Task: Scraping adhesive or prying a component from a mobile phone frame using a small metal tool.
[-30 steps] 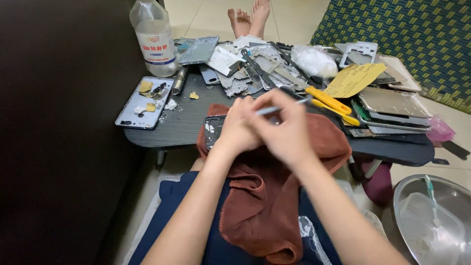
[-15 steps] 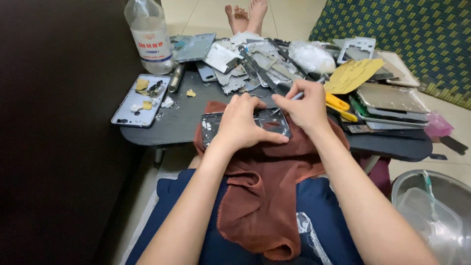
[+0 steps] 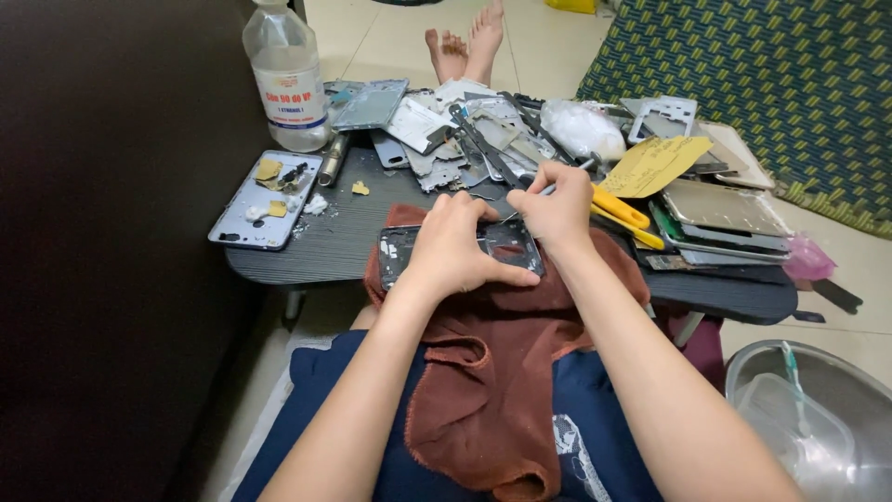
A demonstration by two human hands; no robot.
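A dark phone frame (image 3: 400,253) lies flat on a reddish-brown cloth (image 3: 483,372) at the near edge of the low dark table (image 3: 325,244). My left hand (image 3: 457,249) presses down on the frame's middle, thumb along its near edge. My right hand (image 3: 557,206) sits at the frame's far right corner and pinches a thin metal tool (image 3: 546,190), its tip touching the frame. The cloth hangs off the table onto my lap.
An opened phone back (image 3: 265,197) with yellow bits lies at left, a clear plastic bottle (image 3: 286,79) behind it. Several phone parts (image 3: 465,130) are heaped at the back. Yellow-handled pliers (image 3: 624,212), stacked screens (image 3: 720,209), another person's feet (image 3: 466,42), a metal basin (image 3: 836,409).
My hands have come apart from a clasp above the cloth. The left now holds the frame flat, the right has moved to its far right corner with the tool.
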